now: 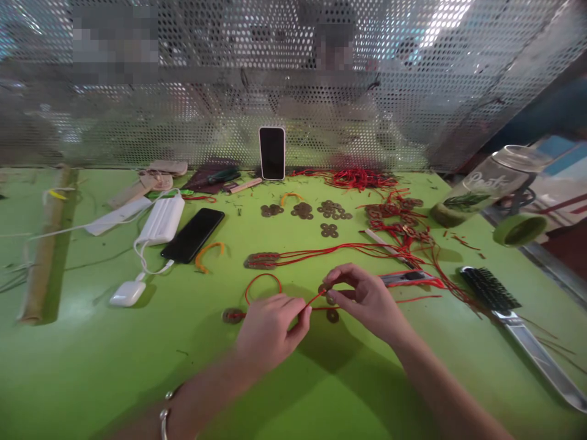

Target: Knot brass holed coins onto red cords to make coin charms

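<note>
My left hand (273, 327) pinches a thin red cord (315, 299) between thumb and fingers. Just to its right, my right hand (362, 299) grips a round coin (323, 289) by its edge, at the cord's end. A loose coin (332, 316) lies on the green table below my right fingertips. Left of my left hand rests a coin bundle (233, 315), and a loop of red cord (263, 276) curves above it. Farther back lies a longer coin strand (262, 261) with several red cords running right.
Coin piles (331, 210) and tangled red cord (358, 178) lie behind my hands. On the right are a cutter (408, 277), a brush (490, 290) and a glass jar (477, 189). Phones (193, 235) and a power bank (161, 219) lie left; a mesh panel (206, 116) stands behind.
</note>
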A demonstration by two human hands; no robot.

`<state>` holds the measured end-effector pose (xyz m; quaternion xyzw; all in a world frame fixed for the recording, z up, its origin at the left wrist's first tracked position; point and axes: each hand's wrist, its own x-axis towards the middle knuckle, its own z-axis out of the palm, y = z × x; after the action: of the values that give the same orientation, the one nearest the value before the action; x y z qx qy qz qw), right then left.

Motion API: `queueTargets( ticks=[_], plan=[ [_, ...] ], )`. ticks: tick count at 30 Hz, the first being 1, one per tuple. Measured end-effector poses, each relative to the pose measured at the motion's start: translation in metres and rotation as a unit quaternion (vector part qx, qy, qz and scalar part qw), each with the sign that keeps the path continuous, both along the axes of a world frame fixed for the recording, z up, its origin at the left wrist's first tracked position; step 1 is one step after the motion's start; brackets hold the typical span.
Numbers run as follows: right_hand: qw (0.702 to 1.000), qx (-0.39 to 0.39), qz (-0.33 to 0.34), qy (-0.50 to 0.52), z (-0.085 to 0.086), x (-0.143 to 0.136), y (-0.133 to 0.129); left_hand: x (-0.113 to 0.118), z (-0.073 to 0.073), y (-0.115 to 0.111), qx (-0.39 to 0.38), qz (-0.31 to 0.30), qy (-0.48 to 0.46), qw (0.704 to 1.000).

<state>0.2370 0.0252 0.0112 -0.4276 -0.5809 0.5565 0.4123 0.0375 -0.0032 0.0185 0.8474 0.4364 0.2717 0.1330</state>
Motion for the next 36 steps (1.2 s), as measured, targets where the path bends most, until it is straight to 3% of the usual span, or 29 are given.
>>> queueTargets(
  ticks=[3,11,21,27,36],
  plan=[
    [0.999,0.019,-0.015,-0.031,0.0024,-0.0026,-0.0032,0.0007,-0.0009,-0.0003,-0.012,0.01,0.012,1.0],
    [0.98,0.17,0.013,-0.104,0.0055,-0.0059,-0.0064,0.0007,-0.0024,-0.0009,-0.009,-0.002,0.016,1.0],
    [0.946,0.282,-0.003,-0.159,0.0061,-0.006,-0.0071,-0.0004,-0.002,-0.0015,0.056,0.009,0.032,0.998],
    [0.955,0.26,0.018,-0.145,0.0041,-0.0064,-0.0091,0.0015,-0.0023,-0.0043,0.072,-0.004,0.053,0.996],
    [0.996,0.083,0.022,-0.035,0.0012,-0.0051,-0.0086,0.0012,-0.0008,-0.0026,0.1,0.013,0.029,0.995]
  ],
)
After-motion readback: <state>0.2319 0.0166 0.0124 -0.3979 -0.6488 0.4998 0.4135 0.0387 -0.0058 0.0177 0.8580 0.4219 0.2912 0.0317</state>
